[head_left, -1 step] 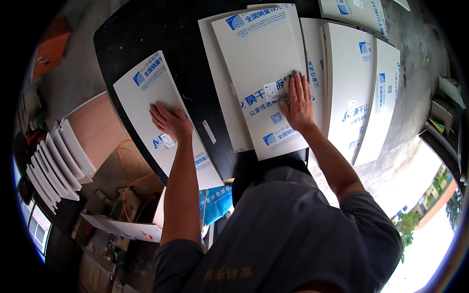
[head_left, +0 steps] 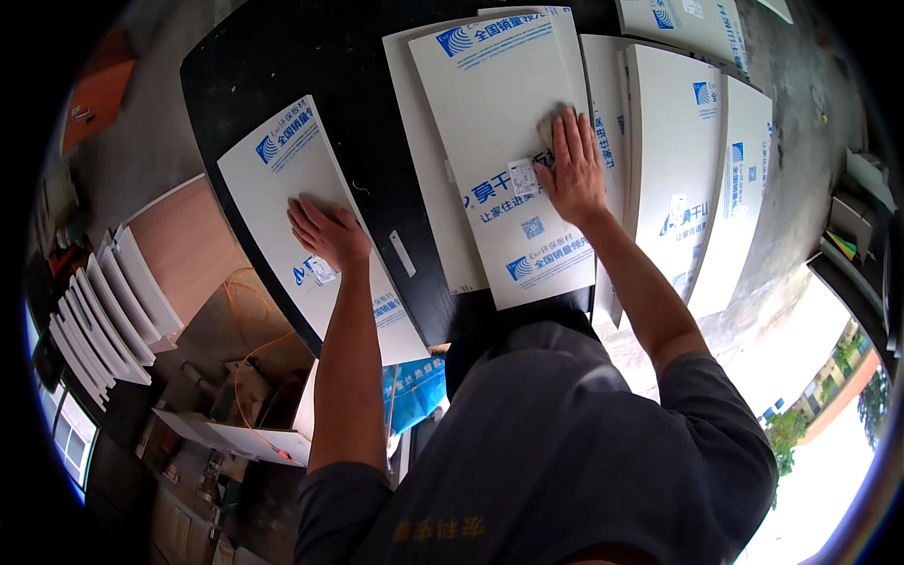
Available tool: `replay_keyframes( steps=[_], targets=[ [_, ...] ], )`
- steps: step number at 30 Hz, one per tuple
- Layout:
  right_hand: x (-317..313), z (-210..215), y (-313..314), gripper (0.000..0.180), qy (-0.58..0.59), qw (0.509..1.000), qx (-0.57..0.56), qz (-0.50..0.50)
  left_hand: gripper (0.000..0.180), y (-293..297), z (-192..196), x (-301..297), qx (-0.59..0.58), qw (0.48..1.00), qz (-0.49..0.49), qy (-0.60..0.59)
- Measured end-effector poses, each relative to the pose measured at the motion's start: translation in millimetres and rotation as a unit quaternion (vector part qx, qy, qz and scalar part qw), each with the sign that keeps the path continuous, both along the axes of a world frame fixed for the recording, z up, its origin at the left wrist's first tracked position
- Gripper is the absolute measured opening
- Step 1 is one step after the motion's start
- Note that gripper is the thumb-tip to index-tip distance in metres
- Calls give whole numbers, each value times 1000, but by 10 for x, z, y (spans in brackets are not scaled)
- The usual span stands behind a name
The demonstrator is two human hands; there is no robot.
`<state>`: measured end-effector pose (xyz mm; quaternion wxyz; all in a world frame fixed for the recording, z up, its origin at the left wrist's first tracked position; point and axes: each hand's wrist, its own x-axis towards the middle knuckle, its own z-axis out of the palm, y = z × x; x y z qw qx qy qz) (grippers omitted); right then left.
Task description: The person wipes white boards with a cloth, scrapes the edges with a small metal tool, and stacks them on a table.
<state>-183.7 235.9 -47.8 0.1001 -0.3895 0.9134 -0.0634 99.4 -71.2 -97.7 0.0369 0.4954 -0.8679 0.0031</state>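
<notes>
A white board with blue print [head_left: 273,193] lies at the left of the black tabletop [head_left: 282,56]. My left hand [head_left: 331,235] rests flat on it, fingers spread. To the right, a wider white board [head_left: 499,94] with blue print and a small label lies over other boards. On its right part my right hand [head_left: 574,179] lies flat with fingers stretched out. A greyish-brown patch [head_left: 547,130] shows beside its fingertips; I cannot tell what it is. Between the two boards sits a narrow pale strip [head_left: 403,253].
More white printed boards [head_left: 669,141] are stacked at the right. Curved pale panels [head_left: 104,311] stand in a row at the left, near a brownish board [head_left: 188,235]. An orange cable [head_left: 247,372] hangs over an open box [head_left: 235,438]. A blue bag [head_left: 414,391] is below the table edge.
My right hand has slid a little farther away along the wide board, and a greyish-brown patch now shows by its fingertips. My left hand stays in place.
</notes>
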Motion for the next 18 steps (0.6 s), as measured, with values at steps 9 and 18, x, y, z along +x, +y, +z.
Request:
replay_keyframes(
  steps=[9, 18],
  targets=[
    [-696, -232, -699, 75, 108, 993, -28, 26, 70, -11, -5, -19, 21, 1000, 16, 3],
    [175, -116, -1514, 80, 38, 997, -17, 68, 68, -38, -2, -110, 5, 1000, 2, 28]
  ],
)
